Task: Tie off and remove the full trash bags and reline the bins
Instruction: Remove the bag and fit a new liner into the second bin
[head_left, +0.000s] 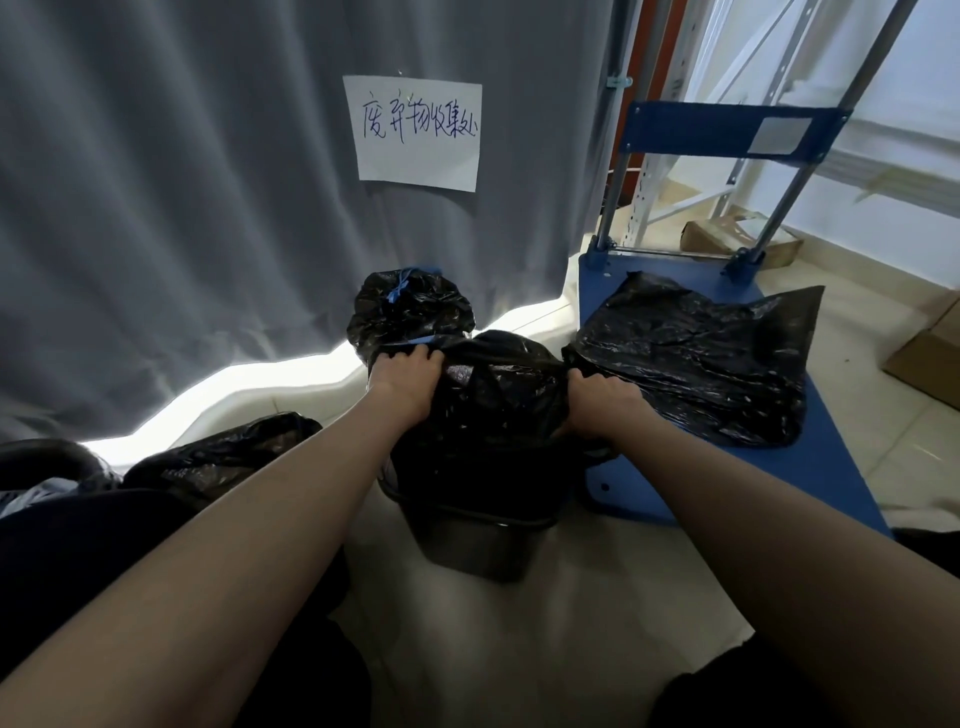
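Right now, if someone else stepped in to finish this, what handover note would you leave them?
Left hand grips the far left edge of the black bag in the bin; right hand grips its right edge.
The bag sits in the bin, bulging above the rim, top not tied.
Behind it a tied bag with a blue tie stands by the curtain.
A loose bag lies flat on the blue cart; another black bag lies left on the floor.
Left: tie this bag, lift it out, reline the bin.

white paper sign on grey curtain, handwritten "废弃物收集处"
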